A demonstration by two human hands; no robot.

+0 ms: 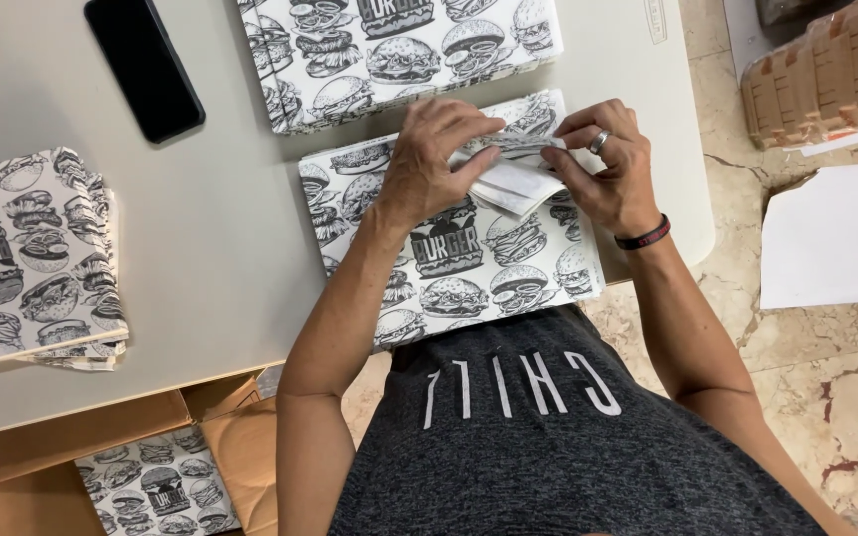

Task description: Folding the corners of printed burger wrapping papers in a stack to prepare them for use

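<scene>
A flat paper sheet printed with black-and-white burger drawings lies on the white table right in front of me. My left hand and my right hand both pinch its far edge, which is lifted and folded toward me, showing the plain white underside. My right hand wears a ring and a dark wristband.
A second printed sheet lies beyond the first. A stack of folded printed sheets sits at the table's left. A black phone lies at the far left. Below the table is a cardboard box; white paper lies on the marble floor.
</scene>
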